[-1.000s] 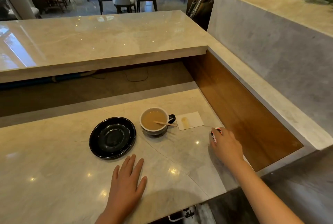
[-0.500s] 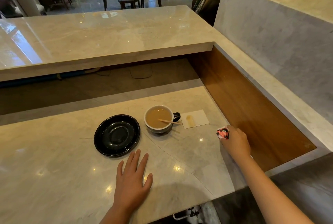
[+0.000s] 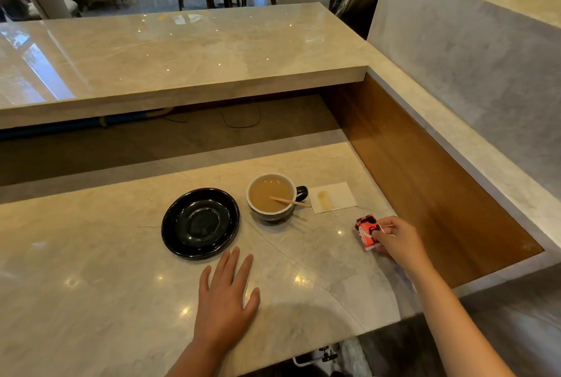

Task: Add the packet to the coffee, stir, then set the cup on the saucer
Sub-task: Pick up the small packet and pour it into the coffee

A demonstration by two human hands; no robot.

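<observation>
A dark cup (image 3: 274, 215) with a white inside holds milky coffee, and a wooden stir stick (image 3: 290, 201) leans in it. It stands on the marble counter just right of an empty black saucer (image 3: 200, 222). My right hand (image 3: 397, 240) pinches a small red, black and white packet (image 3: 366, 231) near the counter's right edge, right of the cup and just above the surface. Flat on the counter in front of the saucer lies my left hand (image 3: 226, 297), fingers apart and holding nothing.
A white napkin (image 3: 337, 199) with a coffee stain lies right of the cup's handle. A raised marble ledge (image 3: 182, 55) runs along the back, and a wooden side wall (image 3: 425, 170) closes the right. Chairs stand in the room beyond.
My right hand has picked the packet up off the counter's right edge and turned it into view. The left hand stays flat. The camera has shifted slightly.
</observation>
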